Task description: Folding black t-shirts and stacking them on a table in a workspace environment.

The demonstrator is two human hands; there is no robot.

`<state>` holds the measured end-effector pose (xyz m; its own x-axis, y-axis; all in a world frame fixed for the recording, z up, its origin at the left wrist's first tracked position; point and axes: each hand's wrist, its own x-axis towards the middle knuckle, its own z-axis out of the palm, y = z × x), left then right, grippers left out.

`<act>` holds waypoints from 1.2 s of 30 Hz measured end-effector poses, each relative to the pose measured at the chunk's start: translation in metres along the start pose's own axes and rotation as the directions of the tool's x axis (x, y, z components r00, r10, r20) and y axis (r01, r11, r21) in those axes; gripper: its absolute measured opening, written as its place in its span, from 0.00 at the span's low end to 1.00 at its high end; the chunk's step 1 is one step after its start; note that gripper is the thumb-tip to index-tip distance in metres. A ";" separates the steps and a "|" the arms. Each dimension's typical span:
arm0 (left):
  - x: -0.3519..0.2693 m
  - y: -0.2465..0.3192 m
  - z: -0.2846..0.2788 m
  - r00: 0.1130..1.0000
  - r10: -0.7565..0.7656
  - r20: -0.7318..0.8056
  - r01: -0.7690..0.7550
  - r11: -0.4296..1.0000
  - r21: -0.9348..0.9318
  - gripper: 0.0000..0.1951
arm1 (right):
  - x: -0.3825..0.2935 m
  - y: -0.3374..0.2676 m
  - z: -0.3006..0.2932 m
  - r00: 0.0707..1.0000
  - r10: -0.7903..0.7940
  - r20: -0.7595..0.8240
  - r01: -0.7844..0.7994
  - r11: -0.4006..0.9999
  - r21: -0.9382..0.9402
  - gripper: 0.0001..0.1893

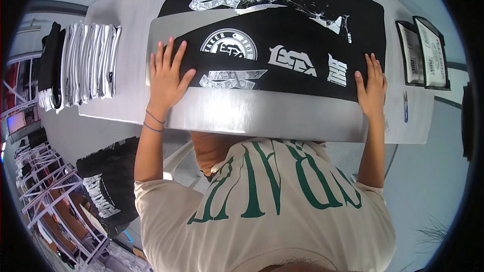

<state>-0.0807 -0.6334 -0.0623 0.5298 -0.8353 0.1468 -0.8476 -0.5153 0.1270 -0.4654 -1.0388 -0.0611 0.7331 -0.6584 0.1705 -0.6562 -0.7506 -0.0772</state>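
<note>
A black printed garment (pixel 295 37) lies before me, its near part folded over in a slanting edge. White graphics, including a round emblem (pixel 229 43), show on the fabric. Beneath it is a smooth grey board (pixel 264 111), bare along its near side and at the far left corner. My left hand (pixel 169 73) rests flat with fingers spread at the garment's left end, partly on the board. At the right end, my right hand (pixel 371 85) lies on the fabric edge with its thumb apart. Neither hand grips anything visible.
Folded white garments (pixel 90 64) form a row at the table's (pixel 128 94) left, beside black ones (pixel 49 60). Two dark-edged packs (pixel 435 51) and a small blue-handled tool (pixel 406 111) lie right. Black garments (pixel 109 181) and shelving (pixel 64 211) stand lower left.
</note>
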 end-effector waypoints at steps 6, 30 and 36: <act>0.039 0.000 -0.021 0.965 -0.014 -0.261 0.048 0.991 0.127 0.38 | 0.062 0.031 -0.034 0.999 0.045 -0.011 -0.039 0.950 0.311 0.18; 0.159 -0.033 -0.098 0.972 0.110 -0.207 -0.130 0.988 -0.081 0.11 | 0.122 0.073 -0.099 0.991 0.059 -0.120 -0.074 0.989 -0.125 0.14; 0.000 -0.006 -0.041 0.990 -0.129 -0.056 0.092 0.895 -0.436 0.11 | -0.043 0.035 -0.026 0.923 0.374 -0.086 -0.324 0.879 0.350 0.15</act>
<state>-0.0746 -0.6220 -0.0226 0.6352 -0.7501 0.1839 -0.6970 -0.4541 0.5550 -0.5245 -1.0357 -0.0454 0.4159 -0.8840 0.2134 -0.7517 -0.4662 -0.4665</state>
